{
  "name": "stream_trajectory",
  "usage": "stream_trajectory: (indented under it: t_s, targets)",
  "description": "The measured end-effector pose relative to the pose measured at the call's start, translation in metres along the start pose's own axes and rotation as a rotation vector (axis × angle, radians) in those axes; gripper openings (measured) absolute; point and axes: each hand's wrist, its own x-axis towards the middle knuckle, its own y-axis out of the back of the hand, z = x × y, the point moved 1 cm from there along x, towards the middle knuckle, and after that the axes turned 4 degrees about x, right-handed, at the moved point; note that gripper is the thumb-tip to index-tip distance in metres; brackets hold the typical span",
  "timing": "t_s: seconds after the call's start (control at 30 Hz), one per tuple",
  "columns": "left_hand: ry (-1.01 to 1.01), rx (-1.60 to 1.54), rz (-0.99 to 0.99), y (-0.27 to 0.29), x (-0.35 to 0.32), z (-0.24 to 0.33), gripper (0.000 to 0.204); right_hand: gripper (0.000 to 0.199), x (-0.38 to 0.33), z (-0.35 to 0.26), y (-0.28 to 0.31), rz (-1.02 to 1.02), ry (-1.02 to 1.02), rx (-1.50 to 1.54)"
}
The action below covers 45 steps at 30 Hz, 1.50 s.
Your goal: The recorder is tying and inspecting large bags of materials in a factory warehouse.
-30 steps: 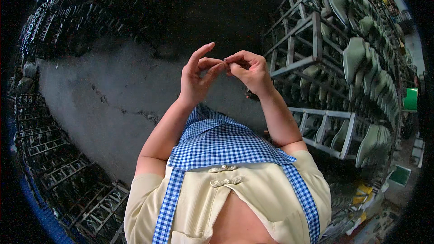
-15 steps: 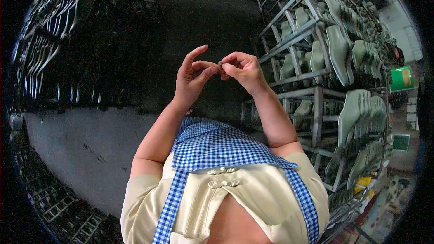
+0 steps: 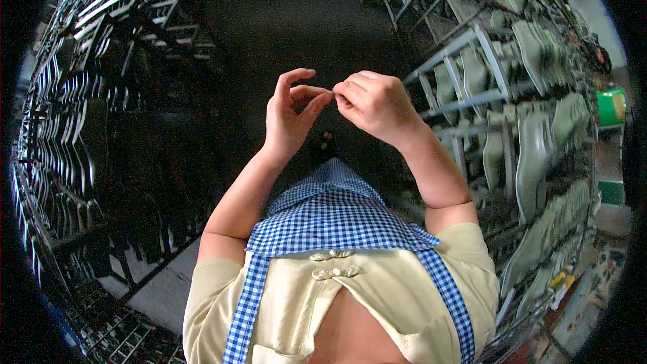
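tiny item, too small to identify, pinched between fingertips of left hand [image 3: 291,116] and right hand [image 3: 377,104], raised at chest height | blue checked apron [image 3: 337,219] below | grey racks [image 3: 499,114] at right

Two hands are raised in front of the chest: the left hand [image 3: 291,116] and the right hand [image 3: 377,102], their fingertips meeting at one spot (whatever is pinched there is too small to tell). One blue-and-white checked apron [image 3: 337,219] hangs over one pale yellow top [image 3: 377,296], which carries two knotted cloth buttons [image 3: 331,264]. One green bin [image 3: 610,106] stands at the right. The pale moulded pieces [image 3: 532,141] on the grey metal racks [image 3: 465,101] are too many to count; dark racks [image 3: 87,108] fill the left.
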Motion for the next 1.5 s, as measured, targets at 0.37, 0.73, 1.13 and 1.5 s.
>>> stream_trajectory:
  t_s: [0.37,0.73,1.13,1.5]
  targets:
    - [0.132,-0.155,0.224,0.043,0.248,-0.061,0.044,0.018,0.199,0.203,-0.065,0.158,0.143,-0.036]
    - [0.134,-0.695,0.045,0.124,0.518,-0.144,0.04,0.017,0.39,0.382,-0.139,0.335,-0.028,0.138]
    - [0.444,-1.2,-0.119,0.185,0.735,-0.194,0.031,0.015,0.543,0.521,-0.183,0.381,-0.169,0.287]
    - [0.355,-1.044,-0.009,0.16,0.957,-0.244,0.029,0.01,0.669,0.723,-0.171,0.316,-0.259,0.563]
